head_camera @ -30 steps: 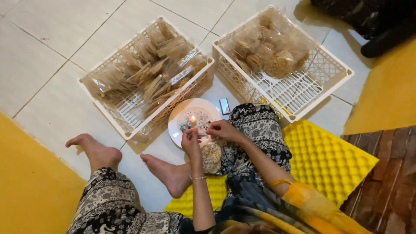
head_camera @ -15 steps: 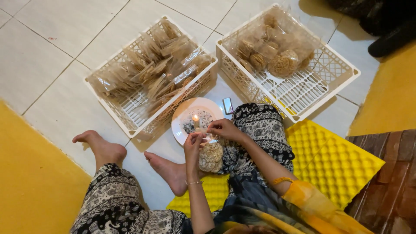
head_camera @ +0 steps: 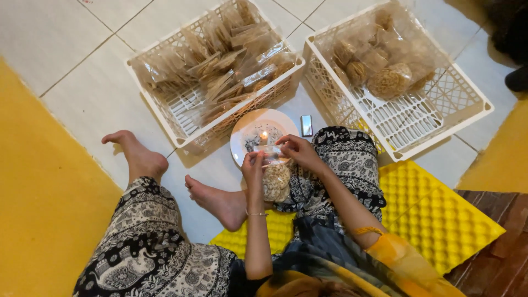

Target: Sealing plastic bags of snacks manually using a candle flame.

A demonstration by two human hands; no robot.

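Head view is showing a person sitting on the floor, both hands pinching the open top of a clear plastic bag of round crackers and holding its edge just beside the flame of a small candle that is standing on a white plate. The left hand is gripping the bag's left corner between thumb and fingers, and the right hand is closing narrowly on the right corner; the bag is hanging over the person's lap, touching the patterned trousers. Judging by the crates, the sealing is looking well under way: the left white crate is holding many flat packed bags standing in rows, while the right white crate is holding only a small heap of filled cracker bags at its far end, most of its bottom lying bare. A small lighter is lying just beside the plate, and a yellow foam mat is lying under the person
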